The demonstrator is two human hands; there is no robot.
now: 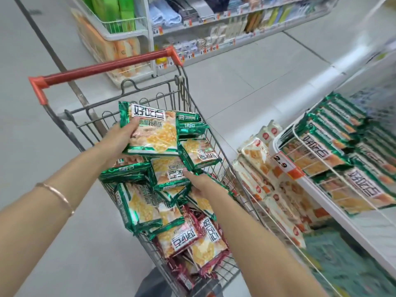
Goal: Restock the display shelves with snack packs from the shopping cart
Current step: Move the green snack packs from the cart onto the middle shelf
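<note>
Slippage risk over cart (107, 66)
My left grip (123, 140) clamps stacked green packs (154, 133); right grip (200, 184) touches another, closure I cannot tell; glossy stack may slide.

Both forearms outstretched; left hand (122, 138) around snack packs (154, 133), right hand (200, 184) lower, grip unclear.

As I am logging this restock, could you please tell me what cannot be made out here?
- Head view: right hand fingertips, hidden among green packs; grip unclear.
- Head view: cart bottom, buried under packs.
- Head view: far shelf goods, too small and blurred.
- Head view: bottom-right goods, blurred, cut by the edge.
</note>
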